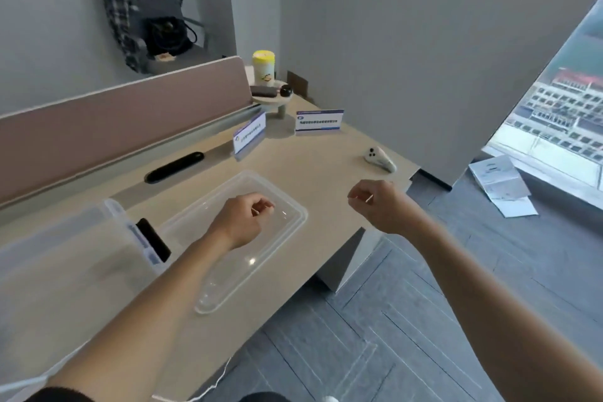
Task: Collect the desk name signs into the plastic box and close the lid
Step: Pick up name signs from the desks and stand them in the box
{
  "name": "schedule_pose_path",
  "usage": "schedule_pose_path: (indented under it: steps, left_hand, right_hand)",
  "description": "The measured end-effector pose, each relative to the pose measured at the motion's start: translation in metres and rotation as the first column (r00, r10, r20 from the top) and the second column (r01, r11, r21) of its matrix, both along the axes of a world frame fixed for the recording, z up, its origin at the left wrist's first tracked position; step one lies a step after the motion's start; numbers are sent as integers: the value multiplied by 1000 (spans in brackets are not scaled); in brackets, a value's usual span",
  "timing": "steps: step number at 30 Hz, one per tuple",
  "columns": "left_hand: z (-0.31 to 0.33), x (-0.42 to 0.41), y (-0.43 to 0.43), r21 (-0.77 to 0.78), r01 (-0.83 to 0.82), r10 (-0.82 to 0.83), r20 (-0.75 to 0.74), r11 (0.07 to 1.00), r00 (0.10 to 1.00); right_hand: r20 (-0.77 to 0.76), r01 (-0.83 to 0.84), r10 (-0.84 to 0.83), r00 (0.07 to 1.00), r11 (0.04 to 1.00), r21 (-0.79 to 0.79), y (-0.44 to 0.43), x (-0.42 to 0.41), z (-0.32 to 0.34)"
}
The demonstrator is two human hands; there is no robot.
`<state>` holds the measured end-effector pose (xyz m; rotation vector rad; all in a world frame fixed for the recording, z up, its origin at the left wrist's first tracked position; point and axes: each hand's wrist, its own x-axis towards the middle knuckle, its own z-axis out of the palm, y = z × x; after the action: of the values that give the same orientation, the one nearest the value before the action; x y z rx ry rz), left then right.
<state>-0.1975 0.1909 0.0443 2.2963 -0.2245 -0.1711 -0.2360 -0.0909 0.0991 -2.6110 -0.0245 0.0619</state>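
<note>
Two white-and-blue desk name signs stand upright at the far end of the desk: one sign (249, 132) near the partition, the other sign (319, 121) to its right. The clear plastic lid (284, 192) lies flat on the desk. My left hand (243, 217) hovers over the lid with fingers curled, holding nothing. The clear plastic box (65, 245) stands at the left; a blue-and-white sign (140, 240) shows inside its right wall. My right hand (375, 206) hangs above the desk's right corner, fingers curled and empty.
A white controller (380, 158) lies near the desk's right edge. A black phone (153, 240) sits between box and lid. A black oval cable slot (174, 166) lies by the pink partition (124, 121). A yellow-lidded canister (263, 67) and a small stand (272, 98) occupy the far corner.
</note>
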Motion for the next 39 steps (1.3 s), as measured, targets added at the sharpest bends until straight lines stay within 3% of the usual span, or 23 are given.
schedule_pose_path:
  steps: [4, 8, 17, 23, 33, 39]
  left_hand:
    - [6, 36, -58, -11, -32, 32, 24, 999, 999]
    - [6, 66, -91, -141, -153, 168, 103, 978, 980]
    - [-21, 174, -110, -119, -211, 215, 21, 970, 976]
    - [-42, 259, -123, -122, -251, 249, -33, 960, 968]
    - [-65, 369, -174, 13, -256, 257, -73, 966, 964]
    - [-74, 426, -211, 281, -284, 328, -125, 917, 936]
  right_hand:
    - [-12, -37, 37, 999, 999, -4, -59, 33, -2]
    - [-17, -40, 41, 999, 999, 22, -98, 73, -5]
    - [-25, -54, 53, 998, 999, -5, -133, 202, -23]
    - [-118, -39, 27, 993, 994, -103, -152, 293, -21]
    - [-230, -124, 69, 971, 964, -236, -208, 424, -49]
    - [-291, -263, 186, 939, 932, -251, -237, 517, -89]
